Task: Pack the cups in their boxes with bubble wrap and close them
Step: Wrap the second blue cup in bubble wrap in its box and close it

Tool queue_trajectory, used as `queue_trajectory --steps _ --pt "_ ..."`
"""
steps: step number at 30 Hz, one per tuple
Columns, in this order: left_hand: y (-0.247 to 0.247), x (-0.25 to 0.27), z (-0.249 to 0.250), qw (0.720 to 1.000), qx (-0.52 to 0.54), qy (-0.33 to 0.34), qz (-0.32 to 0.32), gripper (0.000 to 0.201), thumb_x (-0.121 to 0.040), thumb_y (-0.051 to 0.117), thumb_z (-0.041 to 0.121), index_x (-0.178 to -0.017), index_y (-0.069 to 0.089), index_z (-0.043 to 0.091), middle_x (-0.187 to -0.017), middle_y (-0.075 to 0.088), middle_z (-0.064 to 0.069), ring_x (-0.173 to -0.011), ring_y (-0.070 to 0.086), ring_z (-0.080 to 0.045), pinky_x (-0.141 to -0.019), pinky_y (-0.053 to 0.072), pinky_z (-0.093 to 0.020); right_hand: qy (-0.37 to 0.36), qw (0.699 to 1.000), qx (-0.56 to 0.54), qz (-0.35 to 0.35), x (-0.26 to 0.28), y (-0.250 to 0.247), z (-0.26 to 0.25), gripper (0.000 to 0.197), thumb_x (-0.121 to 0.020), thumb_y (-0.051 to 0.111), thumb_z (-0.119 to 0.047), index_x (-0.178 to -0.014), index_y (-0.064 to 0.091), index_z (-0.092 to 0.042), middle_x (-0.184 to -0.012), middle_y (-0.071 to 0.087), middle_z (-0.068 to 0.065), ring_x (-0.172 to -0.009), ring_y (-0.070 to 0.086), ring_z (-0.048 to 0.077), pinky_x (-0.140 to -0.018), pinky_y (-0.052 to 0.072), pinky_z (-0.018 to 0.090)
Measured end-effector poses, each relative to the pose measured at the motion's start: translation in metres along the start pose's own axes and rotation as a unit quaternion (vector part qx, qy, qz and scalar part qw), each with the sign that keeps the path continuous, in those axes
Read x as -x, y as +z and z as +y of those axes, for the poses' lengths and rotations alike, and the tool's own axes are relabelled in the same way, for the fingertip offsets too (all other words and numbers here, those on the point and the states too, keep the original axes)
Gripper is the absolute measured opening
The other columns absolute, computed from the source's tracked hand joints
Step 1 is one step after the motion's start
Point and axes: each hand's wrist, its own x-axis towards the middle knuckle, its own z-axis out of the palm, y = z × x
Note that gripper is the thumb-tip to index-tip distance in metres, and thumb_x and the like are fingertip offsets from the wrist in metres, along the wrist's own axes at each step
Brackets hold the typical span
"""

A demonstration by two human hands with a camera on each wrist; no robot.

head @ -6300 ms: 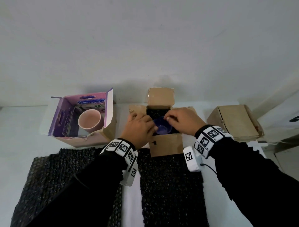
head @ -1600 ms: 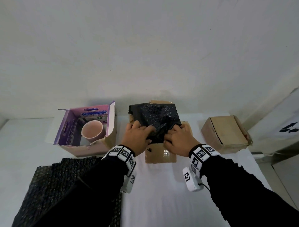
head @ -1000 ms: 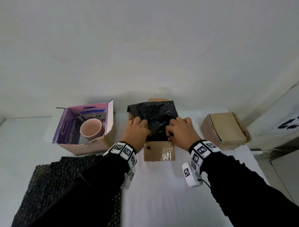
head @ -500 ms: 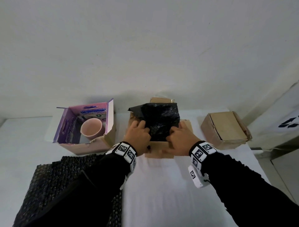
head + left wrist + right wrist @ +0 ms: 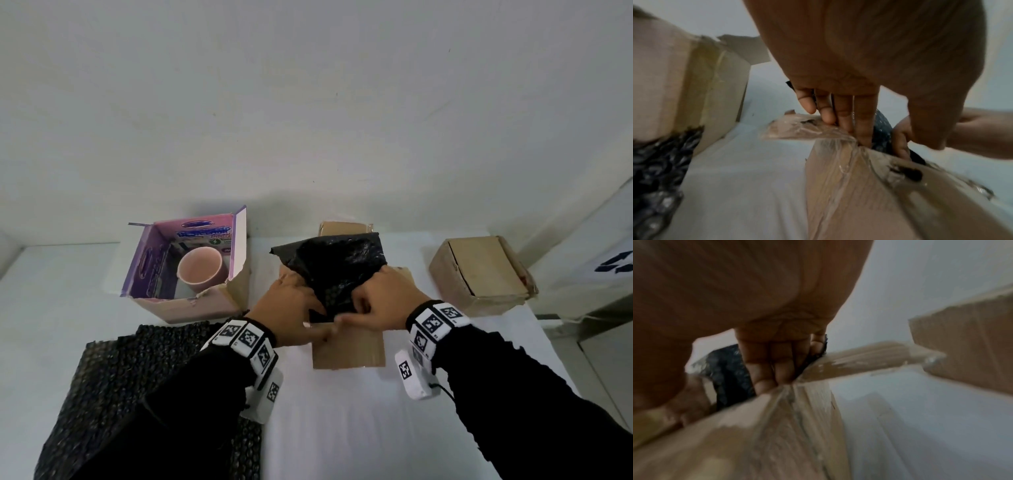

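Left hand (image 5: 291, 308) and right hand (image 5: 383, 301): fingers pressed together, being pushed straight down either side of the black bubble wrap (image 5: 339, 270), which is being stuffed into the brown box (image 5: 347, 349) between them. Risk: wrap beyond the fingertips is bulging up out of the box, so the flaps (image 5: 797, 129) may be getting blocked on closing. Fingers wedged inside the box walls are being shown by wrist views only; pink cup (image 5: 202, 270), left of the left hand, by head view only.

White counter (image 5: 342, 428). On it, left to right: open purple cardboard box (image 5: 191, 305), open brown cardboard box (image 5: 347, 349), shut brown cardboard box (image 5: 479, 270). Black bubble wrap sheet (image 5: 144, 359) at front left.
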Motion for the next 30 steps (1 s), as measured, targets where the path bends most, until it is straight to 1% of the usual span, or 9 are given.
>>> queue_trajectory --steps 3,5,8,11,14,16,20,26,30 --pt "0.001 -0.002 -0.007 0.977 0.085 -0.07 0.182 0.051 -0.082 0.043 0.071 -0.069 0.056 0.024 -0.079 0.053 0.006 -0.084 0.046 -0.014 -0.073 0.044 -0.033 0.08 0.979 -0.089 0.167 -0.003 -0.005 0.009 0.044 -0.083 0.045 -0.07 -0.074 0.047 -0.027 -0.072 0.05 -0.011 -0.065 0.046 0.01 -0.062 0.044 0.031" --pt "-0.002 -0.006 -0.008 0.944 0.089 -0.161 0.275 0.052 -0.087 0.038 0.069 -0.073 0.051 0.021 -0.08 0.049 0.004 -0.08 0.046 -0.016 -0.071 0.043 -0.033 0.159 0.946 -0.069 0.273 -0.007 -0.008 0.013 0.04 -0.085 0.05 -0.062 -0.088 0.047 -0.022 -0.086 0.05 -0.004 -0.077 0.046 0.016 -0.065 0.041 0.033" --pt "-0.01 -0.019 -0.005 0.906 0.147 -0.281 0.28 0.062 -0.082 0.029 0.078 -0.093 0.05 0.02 -0.087 0.058 0.0 -0.085 0.053 -0.023 -0.076 0.045 -0.037 0.296 0.915 -0.118 0.247 -0.017 -0.007 0.016 0.052 -0.086 0.042 -0.069 -0.102 0.042 -0.02 -0.09 0.058 -0.001 -0.083 0.053 0.023 -0.074 0.046 0.039" --pt "-0.018 -0.038 -0.001 0.861 0.252 -0.321 0.304 0.061 -0.081 0.037 0.075 -0.109 0.045 0.021 -0.095 0.062 -0.003 -0.091 0.058 -0.024 -0.082 0.047 -0.038 0.359 0.857 -0.306 0.205 -0.029 -0.008 0.015 0.048 -0.087 0.037 -0.072 -0.098 0.038 -0.024 -0.074 0.062 -0.004 -0.077 0.06 0.024 -0.083 0.048 0.044" --pt "-0.024 -0.05 0.003 0.816 0.365 -0.267 0.361 0.039 -0.089 0.062 0.038 -0.12 0.047 0.022 -0.09 0.062 0.006 -0.083 0.061 -0.011 -0.072 0.048 -0.022 0.319 0.8 -0.435 0.264 -0.033 -0.011 0.009 0.026 -0.089 0.062 -0.045 -0.094 0.052 -0.022 -0.086 0.064 -0.004 -0.081 0.061 0.014 -0.071 0.045 0.023" --pt "-0.026 -0.053 0.001 0.829 0.346 -0.205 0.389 0.039 -0.085 0.067 0.015 -0.12 0.052 0.022 -0.099 0.062 0.008 -0.089 0.059 -0.007 -0.077 0.046 -0.014 0.263 0.794 -0.443 0.323 -0.032 -0.015 0.007 0.014 -0.085 0.069 -0.02 -0.094 0.059 -0.022 -0.094 0.064 -0.007 -0.085 0.057 0.003 -0.07 0.041 0.017" --pt "-0.025 -0.046 0.001 0.903 0.237 -0.082 0.349 0.053 -0.08 0.059 0.002 -0.127 0.054 0.025 -0.118 0.058 0.001 -0.104 0.056 -0.013 -0.093 0.043 -0.017 0.154 0.833 -0.38 0.371 -0.022 -0.013 0.011 0.041 -0.08 0.06 0.002 -0.111 0.066 -0.024 -0.112 0.059 -0.006 -0.105 0.054 -0.002 -0.094 0.042 0.015" --pt "-0.01 -0.03 0.004 0.952 0.163 -0.085 0.244 0.065 -0.079 0.053 0.006 -0.138 0.044 0.034 -0.122 0.054 0.001 -0.097 0.059 -0.024 -0.083 0.051 -0.032 0.135 0.872 -0.342 0.322 -0.004 0.007 0.009 0.053 -0.076 0.058 0.002 -0.12 0.061 -0.027 -0.118 0.056 -0.006 -0.109 0.055 0.007 -0.095 0.044 0.018" --pt "-0.004 -0.028 0.003 0.976 0.101 -0.109 0.158 0.058 -0.085 0.062 0.029 -0.14 0.043 0.03 -0.12 0.058 0.001 -0.105 0.054 -0.021 -0.082 0.043 -0.027 0.166 0.917 -0.253 0.258 -0.001 0.013 0.007 0.047 -0.08 0.06 -0.004 -0.122 0.059 -0.027 -0.106 0.058 -0.009 -0.104 0.052 0.015 -0.086 0.048 0.033"
